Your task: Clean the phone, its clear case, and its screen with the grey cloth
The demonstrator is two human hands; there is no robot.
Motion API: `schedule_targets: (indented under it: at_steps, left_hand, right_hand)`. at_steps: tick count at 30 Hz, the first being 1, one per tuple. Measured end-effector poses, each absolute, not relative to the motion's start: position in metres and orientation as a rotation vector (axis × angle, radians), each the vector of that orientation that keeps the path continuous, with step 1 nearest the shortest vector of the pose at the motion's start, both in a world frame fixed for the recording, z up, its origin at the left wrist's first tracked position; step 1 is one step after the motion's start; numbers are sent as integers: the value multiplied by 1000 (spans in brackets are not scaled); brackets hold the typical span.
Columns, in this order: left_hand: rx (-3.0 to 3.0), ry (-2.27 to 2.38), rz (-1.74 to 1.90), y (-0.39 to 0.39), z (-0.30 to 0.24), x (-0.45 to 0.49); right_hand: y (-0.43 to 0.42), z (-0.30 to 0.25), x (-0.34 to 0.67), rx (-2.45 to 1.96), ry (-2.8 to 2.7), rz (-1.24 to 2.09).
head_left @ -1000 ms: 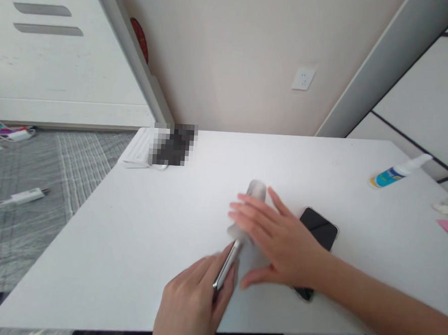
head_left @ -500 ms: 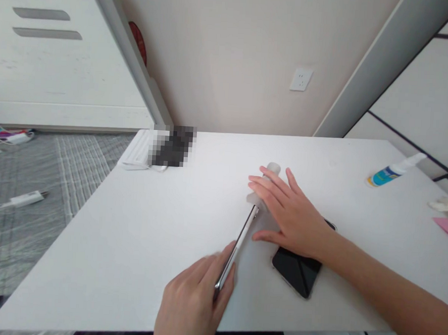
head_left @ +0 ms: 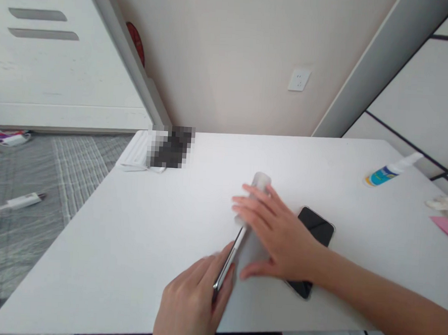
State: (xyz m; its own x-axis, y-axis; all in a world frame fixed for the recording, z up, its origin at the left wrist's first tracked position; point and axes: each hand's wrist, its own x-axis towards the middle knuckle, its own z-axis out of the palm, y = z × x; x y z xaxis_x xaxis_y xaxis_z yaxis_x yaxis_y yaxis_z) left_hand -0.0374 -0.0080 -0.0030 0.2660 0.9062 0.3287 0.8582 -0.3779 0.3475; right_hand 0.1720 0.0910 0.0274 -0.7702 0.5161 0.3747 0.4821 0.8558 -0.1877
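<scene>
My left hand (head_left: 191, 297) is closed around the lower end of a slim, silver-edged phone (head_left: 229, 263), seen edge-on above the white table. Just beyond the phone's far end lies a small whitish, translucent piece (head_left: 261, 180); its exact kind is unclear. Over that piece, my right hand (head_left: 277, 229) is stretched flat with fingers extended and thumb apart, covering its middle. The fingers are slightly blurred. A second phone (head_left: 316, 226), dark-screened, rests on the table, partly hidden under my right hand and wrist.
The white table (head_left: 127, 262) meets a wall at the back. A white spray bottle with a blue label (head_left: 385, 175) lies at the right, near crumpled tissue (head_left: 447, 205) and a pink slip (head_left: 447, 226). White folded masks (head_left: 136, 150) and a blurred-out dark item are at the back left.
My right hand has moved toward me and slightly left, and the translucent piece has shifted the same way. The held phone's far end is lower. My left hand is almost unmoved.
</scene>
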Motion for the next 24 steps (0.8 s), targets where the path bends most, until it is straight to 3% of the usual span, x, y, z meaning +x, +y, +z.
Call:
schedule_targets:
  at_steps: [4,10,16,21,24]
  left_hand:
    - [2471,1715,839,-8,-4,-35]
    - [2411,1693,736,-7,-4,-34]
    - [2486,1736,859,-8,-5,-33]
    - [2402,1714,711,-8,-3,-33]
    - [2438,1717,758,-7,-1,-33]
  right_hand:
    - [78,27,164,-377,-2731,94]
    - [99,23,180,-940,-2530,40]
    - [72,24,161,-338,-2728,36]
    - [94,26,177,-842,-2611,50]
    - [84,25,170,-670,-2639,45]
